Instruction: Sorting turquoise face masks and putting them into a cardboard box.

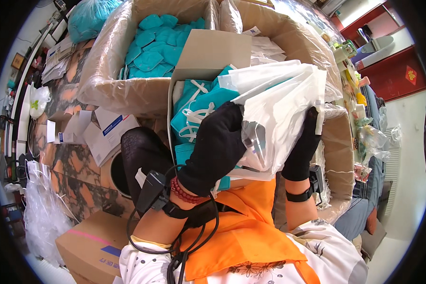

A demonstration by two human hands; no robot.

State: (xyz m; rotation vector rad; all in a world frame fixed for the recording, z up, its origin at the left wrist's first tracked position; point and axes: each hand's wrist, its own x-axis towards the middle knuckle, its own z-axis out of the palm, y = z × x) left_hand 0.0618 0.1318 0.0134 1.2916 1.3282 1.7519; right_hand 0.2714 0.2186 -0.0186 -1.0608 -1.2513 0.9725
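Black gloves cover both my hands. My left hand (215, 146) is closed on the left side of a stack of white pouches (281, 113) with clear film parts, fanned at the top. My right hand (302, 146) grips the stack's right edge, with fingers running up along it. Directly below and to the left of the pouches, an open carton (217, 49) stands before my lap. Teal face masks (189, 116) with white straps fill its visible part; the pouches and my left hand hide the rest.
Behind stands a large plastic-lined box (123, 92) heaped with teal masks (154, 47). Another lined box (293, 28) at the back right holds white packets (267, 49). A closed carton (92, 244) sits at the lower left, near a clear plastic bag (42, 215). Flattened white boxes (111, 135) lie on the floor.
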